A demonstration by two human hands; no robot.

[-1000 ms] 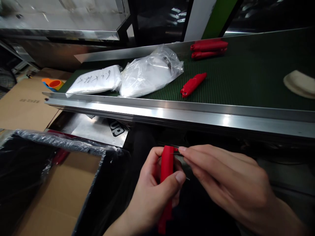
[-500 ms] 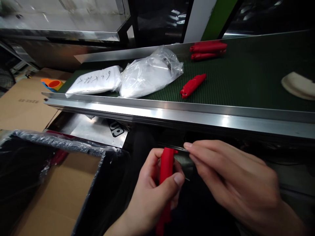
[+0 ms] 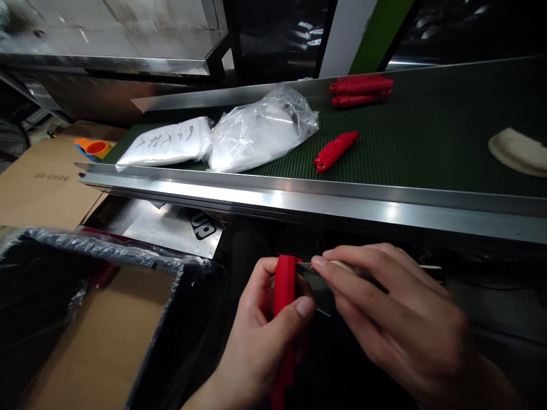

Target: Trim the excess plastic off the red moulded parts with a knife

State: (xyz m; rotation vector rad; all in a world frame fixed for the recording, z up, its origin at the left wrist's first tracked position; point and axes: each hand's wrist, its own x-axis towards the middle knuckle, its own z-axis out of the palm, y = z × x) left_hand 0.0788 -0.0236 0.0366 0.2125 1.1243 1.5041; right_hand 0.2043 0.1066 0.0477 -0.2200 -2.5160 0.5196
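A long red plastic part (image 3: 285, 285) stands upright in my left hand (image 3: 267, 330), whose thumb and fingers wrap round it. My right hand (image 3: 384, 307) pinches a thin knife with a pale handle (image 3: 344, 266). Its metal blade points left and reaches the upper right side of the red part, beside a small red nub. Where blade and part meet, I cannot tell if they touch. Beyond the hands, a single red part (image 3: 335, 151) lies on the green belt (image 3: 414, 142), and more red parts (image 3: 361, 90) lie near its far edge.
Two bags, one plastic-wrapped with writing (image 3: 164, 142) and one clear (image 3: 260, 134), lie on the belt. A metal rail (image 3: 299, 199) runs between belt and hands. A lined box (image 3: 115, 319) stands at lower left. A pale curved piece (image 3: 519, 151) is at right.
My left hand and the red part have shifted slightly left. My right hand has also moved a little left and turned, so the knife's handle and blade now show.
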